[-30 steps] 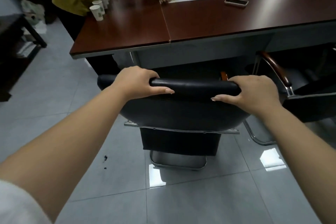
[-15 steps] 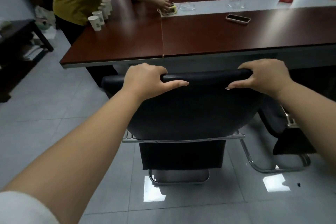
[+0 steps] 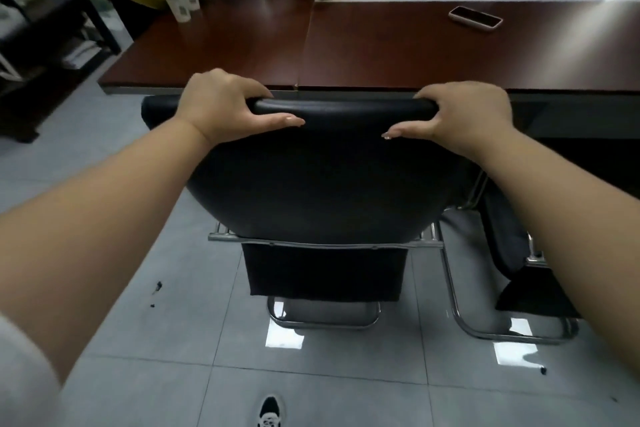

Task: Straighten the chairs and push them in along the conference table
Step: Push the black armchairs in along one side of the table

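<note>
Both arms reach straight forward. The left hand (image 3: 221, 107) and right hand (image 3: 467, 114) each curl over the top edge of the black chair (image 3: 332, 180), fingers hooked over the far side, thumbs lying flat along the near face of the backrest. The chair sits at centre, its padded top edge right at the near rim of the tabletop (image 3: 381, 55), smooth reddish-brown wood. The backrest is matte, leather-like, rounded; a chrome tube frame loops on glossy grey floor tiles. At 11 o'clock stand white paper cups (image 3: 178, 5); at 1 o'clock lies a phone (image 3: 475, 18)
</note>
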`<state>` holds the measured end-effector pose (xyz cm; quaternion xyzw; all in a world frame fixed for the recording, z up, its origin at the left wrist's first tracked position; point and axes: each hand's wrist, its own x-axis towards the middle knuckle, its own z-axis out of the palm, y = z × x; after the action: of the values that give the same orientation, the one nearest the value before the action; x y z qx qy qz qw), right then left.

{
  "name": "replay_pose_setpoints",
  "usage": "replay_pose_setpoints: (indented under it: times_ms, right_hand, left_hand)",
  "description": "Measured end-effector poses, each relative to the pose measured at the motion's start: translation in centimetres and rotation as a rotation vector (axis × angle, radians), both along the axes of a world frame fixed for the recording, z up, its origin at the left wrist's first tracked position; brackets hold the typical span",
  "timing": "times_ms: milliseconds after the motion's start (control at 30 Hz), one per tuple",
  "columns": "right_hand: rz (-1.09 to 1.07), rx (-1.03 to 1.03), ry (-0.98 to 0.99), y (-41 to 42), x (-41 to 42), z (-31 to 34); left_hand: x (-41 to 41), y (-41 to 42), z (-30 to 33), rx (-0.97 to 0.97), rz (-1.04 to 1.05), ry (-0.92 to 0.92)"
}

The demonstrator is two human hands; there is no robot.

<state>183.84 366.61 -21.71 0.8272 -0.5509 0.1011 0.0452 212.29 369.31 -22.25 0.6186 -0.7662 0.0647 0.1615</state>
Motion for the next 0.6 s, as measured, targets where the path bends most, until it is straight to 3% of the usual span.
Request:
replay_pose_setpoints:
  times_ms: [267, 600]
  right_hand:
    - [0.162, -0.07, 0.05, 3.1, 1.6, -2.4]
    - [0.106, -0.035, 0.07, 1.0, 0.8, -1.4]
  left_hand:
    - [2.1, 3.8, -2.3, -0.003, 0.012, -0.043]
    - [0.6, 2.9, -1.6, -0.011, 0.029, 0.017]
